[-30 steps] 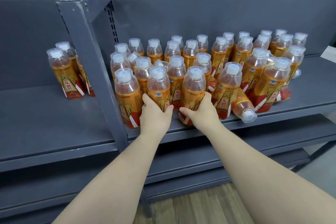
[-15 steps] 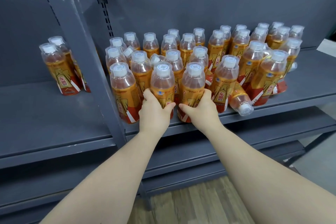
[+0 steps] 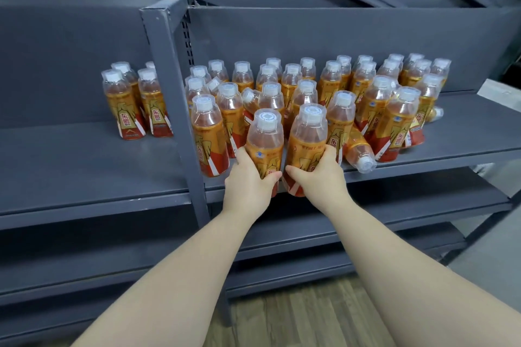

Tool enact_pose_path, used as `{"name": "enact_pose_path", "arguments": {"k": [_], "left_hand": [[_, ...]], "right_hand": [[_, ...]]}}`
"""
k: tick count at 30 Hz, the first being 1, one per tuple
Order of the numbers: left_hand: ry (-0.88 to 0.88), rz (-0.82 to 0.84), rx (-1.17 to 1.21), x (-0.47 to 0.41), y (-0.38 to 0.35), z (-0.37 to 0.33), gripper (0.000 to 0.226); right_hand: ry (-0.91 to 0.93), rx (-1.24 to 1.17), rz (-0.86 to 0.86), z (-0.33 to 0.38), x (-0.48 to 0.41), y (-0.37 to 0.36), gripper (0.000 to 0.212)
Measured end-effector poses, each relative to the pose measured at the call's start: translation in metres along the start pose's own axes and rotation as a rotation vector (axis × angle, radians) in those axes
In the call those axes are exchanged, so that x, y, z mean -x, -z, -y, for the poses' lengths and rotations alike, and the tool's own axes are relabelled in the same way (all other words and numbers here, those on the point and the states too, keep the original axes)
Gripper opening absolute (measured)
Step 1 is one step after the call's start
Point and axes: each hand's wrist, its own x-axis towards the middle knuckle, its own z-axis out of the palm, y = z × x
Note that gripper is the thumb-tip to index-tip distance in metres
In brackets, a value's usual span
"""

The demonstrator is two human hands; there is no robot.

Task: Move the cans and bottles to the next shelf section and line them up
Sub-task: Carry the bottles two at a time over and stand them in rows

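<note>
Several orange drink bottles with clear caps crowd the right shelf section (image 3: 465, 138). My left hand (image 3: 248, 183) grips one bottle (image 3: 265, 141) by its lower body. Beside it, my right hand (image 3: 318, 175) grips a second bottle (image 3: 307, 135). Both bottles are lifted past the shelf's front edge and lean toward me. Three bottles (image 3: 124, 104) stand in the left shelf section (image 3: 70, 166), near the back. One bottle (image 3: 359, 151) lies on its side at the front of the right section.
A grey upright post (image 3: 172, 87) divides the two sections, and a bottle (image 3: 208, 135) stands right next to it. Lower shelves (image 3: 394, 205) run beneath. Wooden floor (image 3: 296, 318) shows at the bottom. A white object (image 3: 499, 93) sits at the far right.
Both hands have raised their bottles off the shelf and drawn them toward me. The view has shifted, showing more of the left section.
</note>
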Motion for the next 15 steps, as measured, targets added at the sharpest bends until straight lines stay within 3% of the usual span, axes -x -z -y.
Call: {"name": "enact_pose_path", "arguments": {"k": [15], "left_hand": [[0.08, 0.021, -0.002, 0.049, 0.072, 0.05, 0.069]], "right_hand": [[0.012, 0.072, 0.146, 0.029, 0.071, -0.044, 0.059]]}}
